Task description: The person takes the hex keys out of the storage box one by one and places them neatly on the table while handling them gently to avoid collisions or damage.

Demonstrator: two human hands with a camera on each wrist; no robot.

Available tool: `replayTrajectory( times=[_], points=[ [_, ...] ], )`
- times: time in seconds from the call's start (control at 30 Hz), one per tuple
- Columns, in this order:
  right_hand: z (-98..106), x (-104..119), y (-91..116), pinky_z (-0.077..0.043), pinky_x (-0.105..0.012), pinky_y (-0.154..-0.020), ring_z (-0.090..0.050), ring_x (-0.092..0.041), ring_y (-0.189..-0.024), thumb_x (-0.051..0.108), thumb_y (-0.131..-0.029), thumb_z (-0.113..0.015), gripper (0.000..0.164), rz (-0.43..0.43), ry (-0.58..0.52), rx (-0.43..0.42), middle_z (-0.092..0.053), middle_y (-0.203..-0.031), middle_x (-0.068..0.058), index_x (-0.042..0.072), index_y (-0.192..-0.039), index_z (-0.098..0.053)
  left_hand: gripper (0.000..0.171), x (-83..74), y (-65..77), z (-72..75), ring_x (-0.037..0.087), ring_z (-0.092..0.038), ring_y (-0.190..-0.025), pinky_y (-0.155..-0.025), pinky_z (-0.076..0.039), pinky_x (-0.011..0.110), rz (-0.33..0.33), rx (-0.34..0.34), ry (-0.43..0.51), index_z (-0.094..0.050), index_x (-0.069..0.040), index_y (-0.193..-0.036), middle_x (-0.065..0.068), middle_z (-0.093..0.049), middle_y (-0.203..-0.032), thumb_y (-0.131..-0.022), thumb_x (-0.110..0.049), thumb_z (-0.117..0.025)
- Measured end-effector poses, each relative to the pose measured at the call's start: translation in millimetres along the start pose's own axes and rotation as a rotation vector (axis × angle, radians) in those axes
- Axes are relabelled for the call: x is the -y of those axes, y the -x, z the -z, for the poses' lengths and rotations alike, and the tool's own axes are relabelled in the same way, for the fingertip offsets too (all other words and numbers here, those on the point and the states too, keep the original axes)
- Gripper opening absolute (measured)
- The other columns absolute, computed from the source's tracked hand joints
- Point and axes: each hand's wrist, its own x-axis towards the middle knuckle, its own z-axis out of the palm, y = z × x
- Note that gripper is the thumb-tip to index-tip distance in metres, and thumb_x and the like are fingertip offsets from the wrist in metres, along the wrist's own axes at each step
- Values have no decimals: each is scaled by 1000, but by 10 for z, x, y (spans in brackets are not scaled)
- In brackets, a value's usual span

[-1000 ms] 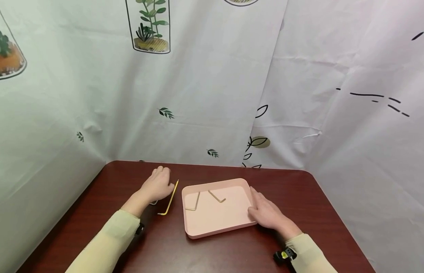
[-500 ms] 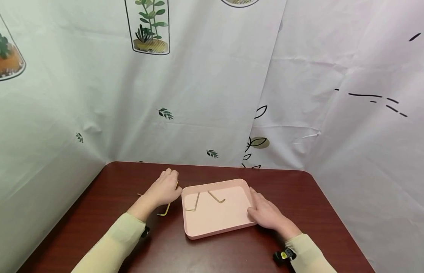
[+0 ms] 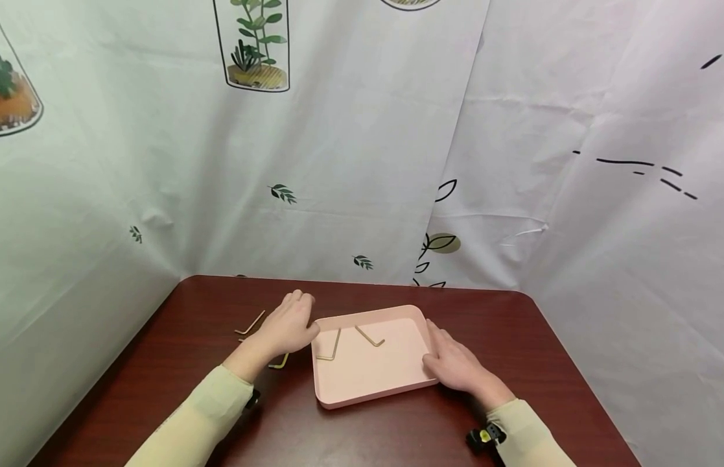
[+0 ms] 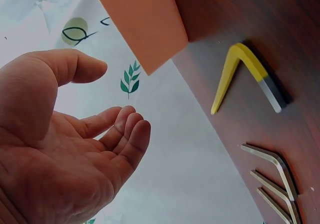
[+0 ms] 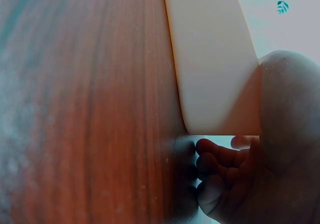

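My left hand (image 3: 288, 324) hovers beside the left edge of the pink tray (image 3: 373, 386), its fingers loosely bent and holding nothing, as the left wrist view confirms. Beneath it a yellow hex key (image 4: 252, 61) with a bare metal end lies on the table, mostly hidden by the hand in the head view. Brass-coloured hex keys (image 3: 253, 322) lie farther left, partly under the wrist. Inside the tray rest two more, a left one (image 3: 336, 344) and a right one (image 3: 367, 336). My right hand (image 3: 455, 357) grips the tray's right wall, thumb over the rim and fingers outside.
The dark red-brown table (image 3: 385, 434) has rounded back corners. White sheeting (image 3: 350, 214) printed with plants hangs close behind it and along both sides. A black wrist camera (image 3: 484, 438) sits below the right sleeve.
My left hand has moved right over the yellow hex key toward the tray, uncovering the brass-coloured hex keys at left. The right hand and tray have stayed in place.
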Motion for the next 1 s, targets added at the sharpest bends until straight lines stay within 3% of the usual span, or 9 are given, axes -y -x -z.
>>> replayTrajectory(
  times=[0.5, 0.8, 1.0],
  points=[
    [4, 4, -5, -41, -62, -121, -45, -44, -156, 17, -99, -59, 80, -4, -4, 8, -41, -172, -27, -6, -171, -31, 42, -121, -5, -79, 36, -56, -111, -93, -53, 51, -36, 1, 6, -64, 9, -130, 18, -61, -117, -92, -8, -63],
    [-22, 9, -2, -46, -58, -116, -54, -38, -147, 16, -97, -60, 81, 11, 7, -12, -47, -168, -26, -6, -170, -33, 43, -197, 30, -120, 35, -57, -111, -94, -55, 50, -26, 20, 5, -65, 9, -128, 19, -62, -119, -90, -10, -67],
    [-12, -2, -1, -45, -59, -117, -51, -40, -150, 16, -97, -60, 81, 10, 11, -11, -45, -169, -26, -6, -170, -33, 41, -251, 35, -125, 31, -55, -107, -85, -56, 51, -19, 25, 4, -65, 6, -124, 14, -59, -113, -87, -11, -69]
  ],
)
